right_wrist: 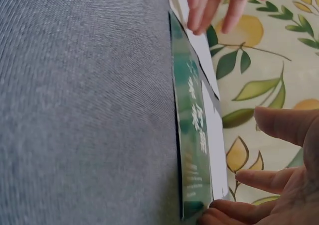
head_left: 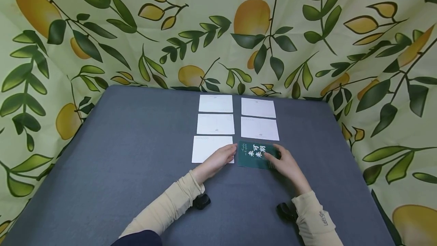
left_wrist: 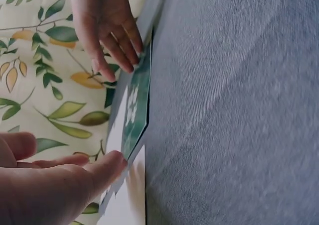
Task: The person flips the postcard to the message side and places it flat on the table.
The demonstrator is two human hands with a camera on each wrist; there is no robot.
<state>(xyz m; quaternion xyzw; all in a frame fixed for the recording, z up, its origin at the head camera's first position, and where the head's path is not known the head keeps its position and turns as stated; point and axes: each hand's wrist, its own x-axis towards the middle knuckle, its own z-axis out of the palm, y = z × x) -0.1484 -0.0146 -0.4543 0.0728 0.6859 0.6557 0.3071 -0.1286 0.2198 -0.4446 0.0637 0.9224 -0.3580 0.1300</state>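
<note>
A dark green postcard (head_left: 252,155) with white lettering lies flat at the front right of two columns of cards. My right hand (head_left: 286,165) touches its right edge; in the right wrist view the fingertips (right_wrist: 219,212) meet the card's near end, while the thumb stands apart from it. My left hand (head_left: 217,159) is over the front left white postcard (head_left: 206,148), its fingertips near the green card's left edge. In the left wrist view, the index finger (left_wrist: 107,170) is extended beside the green card's corner (left_wrist: 130,148). Neither hand is curled round anything.
Behind lie more white postcards, face down: two on the left (head_left: 215,123) (head_left: 216,103) and two on the right (head_left: 259,127) (head_left: 258,108). All rest on a grey cloth-covered table (head_left: 136,155). A leaf-and-fruit patterned curtain (head_left: 211,33) hangs along the back and sides.
</note>
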